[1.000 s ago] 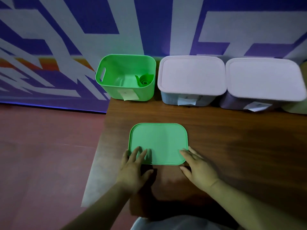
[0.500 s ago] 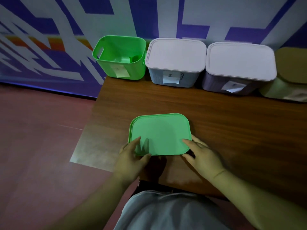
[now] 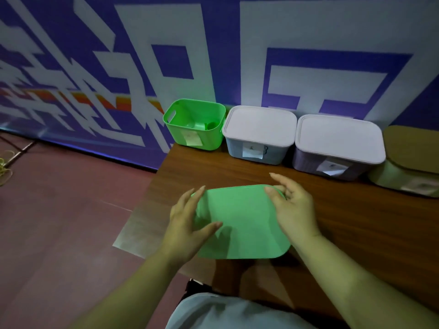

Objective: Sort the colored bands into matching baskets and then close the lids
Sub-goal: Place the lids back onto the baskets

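Left hand (image 3: 187,224) and right hand (image 3: 294,210) pinch green lid (image 3: 242,224) by 2 opposite edges above counter (image 3: 356,222), probably to seat it level on lidless green basket (image 3: 194,124).

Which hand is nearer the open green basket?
Left. The left hand grips the green lid at left, in front of the green basket; the right hand grips it at right.

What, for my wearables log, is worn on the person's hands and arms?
Nothing visible: the left hand and right hand are bare, without gloves, rings or a watch, and no sleeves show. A light grey garment shows at the bottom edge.
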{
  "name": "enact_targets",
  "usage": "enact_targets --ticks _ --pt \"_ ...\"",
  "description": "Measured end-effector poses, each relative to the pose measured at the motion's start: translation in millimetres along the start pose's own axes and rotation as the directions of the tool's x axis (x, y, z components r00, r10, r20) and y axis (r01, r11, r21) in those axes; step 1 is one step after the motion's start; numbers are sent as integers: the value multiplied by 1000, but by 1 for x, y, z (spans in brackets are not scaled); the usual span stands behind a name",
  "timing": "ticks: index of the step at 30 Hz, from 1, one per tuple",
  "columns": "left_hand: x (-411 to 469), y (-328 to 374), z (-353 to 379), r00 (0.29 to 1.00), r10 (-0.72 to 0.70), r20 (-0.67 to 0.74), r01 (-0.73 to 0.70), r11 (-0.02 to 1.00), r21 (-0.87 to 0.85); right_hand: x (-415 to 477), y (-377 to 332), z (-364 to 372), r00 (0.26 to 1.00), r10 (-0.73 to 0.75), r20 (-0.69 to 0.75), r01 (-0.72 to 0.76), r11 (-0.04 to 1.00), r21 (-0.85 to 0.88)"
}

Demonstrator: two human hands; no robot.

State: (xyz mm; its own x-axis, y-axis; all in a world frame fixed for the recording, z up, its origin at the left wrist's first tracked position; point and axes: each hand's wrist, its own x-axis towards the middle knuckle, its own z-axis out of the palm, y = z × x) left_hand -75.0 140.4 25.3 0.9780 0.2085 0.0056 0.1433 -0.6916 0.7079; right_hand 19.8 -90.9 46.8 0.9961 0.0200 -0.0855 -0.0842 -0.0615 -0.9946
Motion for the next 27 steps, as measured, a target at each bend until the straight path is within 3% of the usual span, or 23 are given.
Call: enact_targets --ticks 4,8,13,18,20,22,24,27 --pt "20 -3 -23 996 53 67 -57 997 57 30 -16 25 985 169 -44 -162 978 134" --pt "43 -26 -52 967 198 159 -227 955 191 58 -31 54 945 315 -81 -287 925 250" --pt "81 -49 -96 914 221 340 -353 846 399 78 -42 97 903 404 -150 -355 894 272" --pt "121 -77 -135 882 229 412 -415 791 450 95 -48 145 893 421 -156 -371 888 271" --pt "136 -91 -147 886 241 396 -420 779 466 99 -52 166 939 319 -129 -301 943 140" --pt "154 -105 -159 888 268 374 -431 769 472 99 -59 183 988 149 -31 -153 961 -229" --pt "173 -119 -169 883 319 343 -453 768 453 99 -66 195 989 48 141 41 823 -567" --pt "201 -134 -181 874 381 303 -479 780 403 102 -71 208 934 58 352 238 633 -737"
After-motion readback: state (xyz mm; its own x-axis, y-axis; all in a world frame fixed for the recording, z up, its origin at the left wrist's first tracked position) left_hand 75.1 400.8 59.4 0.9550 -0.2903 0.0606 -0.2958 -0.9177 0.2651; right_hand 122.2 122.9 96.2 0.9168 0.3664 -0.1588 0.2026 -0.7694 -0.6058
